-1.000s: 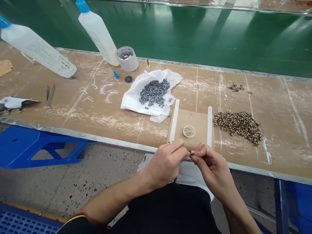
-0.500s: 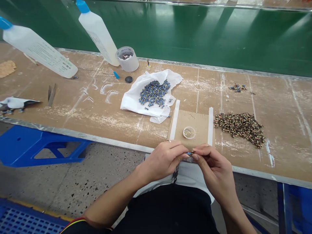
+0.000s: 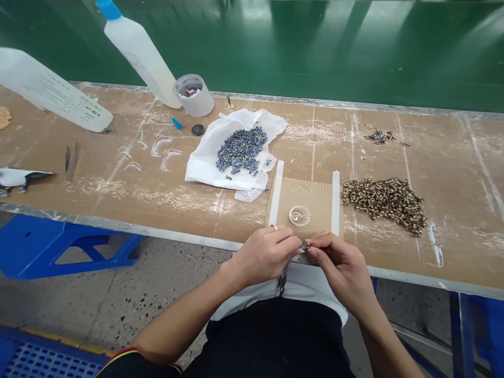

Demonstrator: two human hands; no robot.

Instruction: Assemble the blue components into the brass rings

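Observation:
At the table's front edge, my left hand (image 3: pixel 264 255) pinches a small blue piece (image 3: pixel 303 247) between thumb and fingers. My right hand (image 3: pixel 342 266) has its thumb and forefinger closed on a small dark brown piece (image 3: pixel 308 245) that meets the blue one end to end. Fingertips cover most of both pieces. Just beyond my hands, a shallow clear dish (image 3: pixel 300 216) with a pale wire-like pin across it rests on a cardboard pad (image 3: pixel 315 195) edged by white tape. Ahead to the left, small blue pieces (image 3: pixel 241 150) lie heaped on white paper (image 3: pixel 200 167).
Right of the pad spreads a pile of small brown-and-cream pieces (image 3: pixel 386 202), with a smaller blue-brown cluster (image 3: pixel 379 136) behind. Two white bottles (image 3: pixel 139 58) lean at the left, near a tape roll (image 3: pixel 200 101), a black cap (image 3: pixel 197 129) and tweezers (image 3: pixel 72 163). A blue stool (image 3: pixel 51 249) stands below.
The camera view has shifted slightly, so the table items appear a little further left. Both hands stay together at the table edge, still holding the two small pieces against each other.

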